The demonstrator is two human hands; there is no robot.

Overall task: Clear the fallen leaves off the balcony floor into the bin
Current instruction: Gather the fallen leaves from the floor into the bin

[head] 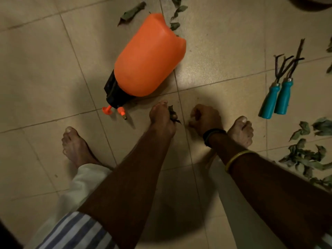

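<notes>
Orange plastic formed the one container in sight, a smooth rounded pressure sprayer tank (149,56) lying on its side just beyond the left hand (162,119); its black pump head and two small orange nozzles pointed back toward the person, and what it held could not be told. The left hand's fingers were curled tight round a few dry, crumpled dark green leaves (172,114), which stuck out past the knuckles. The right hand (204,118), just beside it, was bunched into a fist low over the beige tiled floor (45,78); whether it gripped anything could not be told. A black band and a yellow bangle circled the right wrist and forearm.

Well to the right of the right hand, two small garden hand tools with teal plastic handles (276,100) and dark metal prongs lay side by side. Nearer, to the right of that forearm, a heap of curled green fallen leaves (309,155) covered the tiles. More shrivelled leaves (177,13) trailed beyond the tank. Bare feet stood either side of the hands, the left leg in pale cloth.
</notes>
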